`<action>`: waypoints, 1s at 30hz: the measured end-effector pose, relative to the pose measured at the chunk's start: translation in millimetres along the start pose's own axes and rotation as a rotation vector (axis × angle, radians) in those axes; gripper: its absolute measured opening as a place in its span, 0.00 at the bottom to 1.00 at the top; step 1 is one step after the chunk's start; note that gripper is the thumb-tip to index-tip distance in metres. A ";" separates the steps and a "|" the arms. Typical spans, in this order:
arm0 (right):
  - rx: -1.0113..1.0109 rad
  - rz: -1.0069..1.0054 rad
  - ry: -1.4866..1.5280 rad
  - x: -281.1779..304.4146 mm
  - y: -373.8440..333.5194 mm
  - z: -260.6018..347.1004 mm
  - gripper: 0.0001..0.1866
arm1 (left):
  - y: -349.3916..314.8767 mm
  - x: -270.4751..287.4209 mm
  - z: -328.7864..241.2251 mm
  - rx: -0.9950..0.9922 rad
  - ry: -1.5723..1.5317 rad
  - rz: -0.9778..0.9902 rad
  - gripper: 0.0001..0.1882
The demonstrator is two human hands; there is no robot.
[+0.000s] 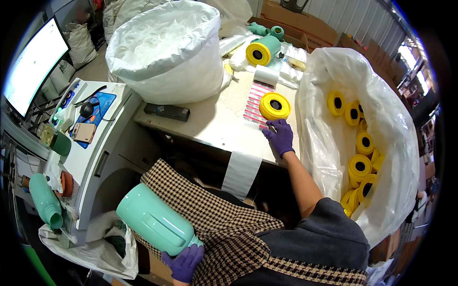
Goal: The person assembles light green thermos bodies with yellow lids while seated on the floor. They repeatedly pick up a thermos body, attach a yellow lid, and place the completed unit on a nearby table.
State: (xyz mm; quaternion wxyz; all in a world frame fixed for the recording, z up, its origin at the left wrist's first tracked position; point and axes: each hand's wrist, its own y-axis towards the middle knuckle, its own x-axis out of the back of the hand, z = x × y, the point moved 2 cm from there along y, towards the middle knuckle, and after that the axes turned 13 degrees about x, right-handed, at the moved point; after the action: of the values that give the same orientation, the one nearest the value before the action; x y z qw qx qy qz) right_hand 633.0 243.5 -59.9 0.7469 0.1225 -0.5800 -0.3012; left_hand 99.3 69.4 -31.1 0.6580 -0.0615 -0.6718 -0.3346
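Note:
My left hand (183,263), in a purple glove, grips a mint-green plastic bottle (152,219) by its neck end, low over my lap and a checked cloth. My right hand (280,136), also gloved in purple, reaches onto the worktable (210,119) and pinches at a sheet of red-and-white stickers (255,104). A yellow cap with a black hole (274,106) lies on that sheet, just above my fingers. A mint bottle fitted with a yellow cap (261,50) lies further back on the table.
A big white sack (167,47) stands at the back left of the table. A clear bag with several yellow caps (360,157) stands on my right. A white machine (90,128) with a phone, a monitor (33,64) and another mint bottle (45,200) are on my left.

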 end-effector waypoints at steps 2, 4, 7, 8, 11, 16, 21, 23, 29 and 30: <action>-0.044 0.006 0.043 -1.9 6.1 2.9 0.17 | -6.2 -7.4 -2.0 0.045 -0.008 0.044 0.15; -0.083 -0.031 0.054 -3.6 9.3 1.4 0.12 | 1.7 -0.3 -4.6 0.027 -0.012 0.013 0.15; -0.078 -0.113 0.124 -11.5 9.8 -2.7 0.08 | -7.1 -4.7 -2.4 0.001 -0.019 0.029 0.15; 0.008 -0.181 0.150 -12.1 8.7 1.6 0.08 | -5.7 -2.5 -3.4 0.007 -0.039 0.005 0.16; 0.232 -0.168 0.079 0.0 -1.3 20.9 0.06 | -1.4 2.9 -4.7 -0.041 -0.024 -0.004 0.24; 0.426 -0.118 0.527 35.8 7.9 156.0 0.07 | 5.6 5.3 0.3 -0.629 0.742 -0.005 0.31; 0.437 -0.221 0.536 32.5 21.5 156.0 0.11 | -25.8 -16.6 -3.9 -0.122 0.157 0.173 0.29; 0.375 -0.239 0.465 24.5 22.1 117.4 0.13 | -10.6 0.3 -8.3 0.100 -0.110 0.266 0.23; 0.054 -0.086 0.303 6.7 -3.8 1.6 0.20 | 2.5 10.0 -8.4 0.051 -0.067 0.158 0.13; 0.050 -0.083 0.295 0.5 -8.9 -14.6 0.21 | 5.0 11.3 -5.4 0.015 -0.072 0.127 0.14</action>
State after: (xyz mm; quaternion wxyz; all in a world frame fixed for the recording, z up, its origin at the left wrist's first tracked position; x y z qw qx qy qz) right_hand 644.1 233.7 -68.6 0.8077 0.2079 -0.4655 -0.2962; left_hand 105.0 66.4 -19.3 0.6539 -0.1110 -0.6921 -0.2846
